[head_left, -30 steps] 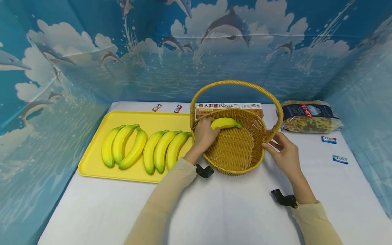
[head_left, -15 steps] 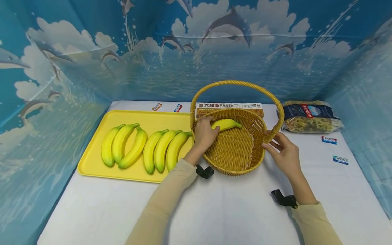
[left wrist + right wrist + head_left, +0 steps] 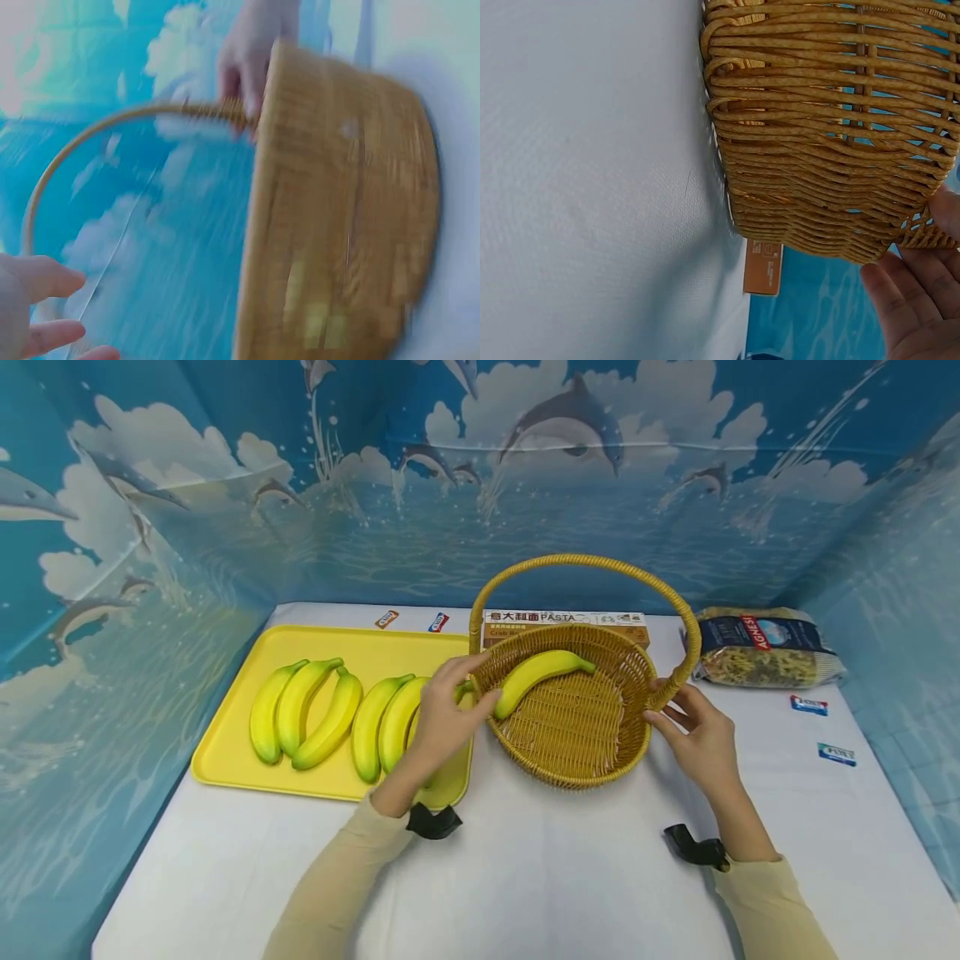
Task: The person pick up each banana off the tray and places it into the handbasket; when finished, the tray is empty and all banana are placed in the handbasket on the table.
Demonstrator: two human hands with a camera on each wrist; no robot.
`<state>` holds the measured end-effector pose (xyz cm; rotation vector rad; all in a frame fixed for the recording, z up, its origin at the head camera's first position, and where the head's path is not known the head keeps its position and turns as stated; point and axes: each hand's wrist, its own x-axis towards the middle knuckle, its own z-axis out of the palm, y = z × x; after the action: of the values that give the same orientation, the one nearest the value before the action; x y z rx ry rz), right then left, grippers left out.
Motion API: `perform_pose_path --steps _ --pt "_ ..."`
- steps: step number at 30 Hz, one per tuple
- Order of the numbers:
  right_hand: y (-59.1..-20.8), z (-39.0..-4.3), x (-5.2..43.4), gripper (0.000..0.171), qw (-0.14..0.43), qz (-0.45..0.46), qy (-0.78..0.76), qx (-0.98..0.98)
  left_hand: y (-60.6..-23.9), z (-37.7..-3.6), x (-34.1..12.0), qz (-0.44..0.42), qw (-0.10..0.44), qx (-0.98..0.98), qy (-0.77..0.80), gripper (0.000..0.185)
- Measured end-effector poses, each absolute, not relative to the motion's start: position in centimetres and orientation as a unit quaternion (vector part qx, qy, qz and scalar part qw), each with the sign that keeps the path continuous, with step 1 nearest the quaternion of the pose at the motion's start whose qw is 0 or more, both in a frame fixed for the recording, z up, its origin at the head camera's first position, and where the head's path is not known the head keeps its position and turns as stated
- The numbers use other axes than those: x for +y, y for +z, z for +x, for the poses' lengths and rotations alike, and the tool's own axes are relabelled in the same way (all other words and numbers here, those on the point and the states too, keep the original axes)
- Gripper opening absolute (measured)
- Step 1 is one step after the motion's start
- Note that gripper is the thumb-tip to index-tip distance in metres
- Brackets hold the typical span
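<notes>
Banana [image 3: 534, 673] in basket [image 3: 577, 772], left hand [image 3: 442, 718] open-fingered beside

Basket [image 3: 573, 727] was woven wicker, rough, matt. Banana [image 3: 538, 673] inside looked smooth, waxy. Tray [image 3: 225, 752] at nine o'clock was glossy yellow plastic. Table [image 3: 540, 877] wore matt white cloth. Pasta bag [image 3: 765, 647] was shiny film.

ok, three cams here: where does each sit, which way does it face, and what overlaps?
Head: worn high, looks forward and down at the table; both hands, left hand and right hand, and sleeves show.
Left wrist: beside the basket, blurred; left fingertips low left, right hand on the handle beyond.
Right wrist: low by the basket wall; right fingers show.
All three share the basket.
</notes>
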<state>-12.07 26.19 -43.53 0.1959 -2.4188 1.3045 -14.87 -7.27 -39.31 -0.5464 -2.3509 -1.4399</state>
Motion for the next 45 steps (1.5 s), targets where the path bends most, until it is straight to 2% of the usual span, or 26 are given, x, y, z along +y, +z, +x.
perform_pose_path --steps 9,12,15,22,27,34,38,45 --pt "-43.5 -11.9 26.5 0.051 0.200 0.076 0.467 -0.858 -39.5 -14.3 -22.4 0.007 0.293 -0.797 -0.527 0.047" --pt "-43.5 -11.9 26.6 0.051 0.198 0.076 0.468 -0.858 -39.8 -13.9 -26.0 0.076 0.311 -0.799 -0.509 0.050" --pt "-43.5 -11.9 26.6 0.051 0.198 0.074 0.469 -0.858 -40.3 -13.6 -28.3 0.127 0.301 -0.807 -0.491 0.053" --pt "-43.5 -12.2 26.5 0.052 0.197 0.075 0.473 -0.855 -42.0 -13.9 -30.9 0.175 0.244 -0.822 -0.484 0.059" --pt "-43.6 -12.2 26.4 0.051 0.197 0.075 0.474 -0.855 -44.1 -14.1 -32.3 0.191 0.177 -0.833 -0.487 0.065" --pt "-43.7 -12.0 26.3 0.050 0.191 0.070 0.472 -0.857 -47.3 -14.5 -33.9 0.215 0.106 -0.849 -0.471 0.061" --pt "-43.6 -11.9 26.3 0.049 0.191 0.070 0.474 -0.857 -48.1 -14.7 -34.2 0.230 0.109 -0.847 -0.467 0.057" --pt "-43.7 -12.0 26.2 0.049 0.192 0.075 0.476 -0.855 -47.4 -14.8 -33.7 0.298 0.169 -0.797 -0.497 0.053"
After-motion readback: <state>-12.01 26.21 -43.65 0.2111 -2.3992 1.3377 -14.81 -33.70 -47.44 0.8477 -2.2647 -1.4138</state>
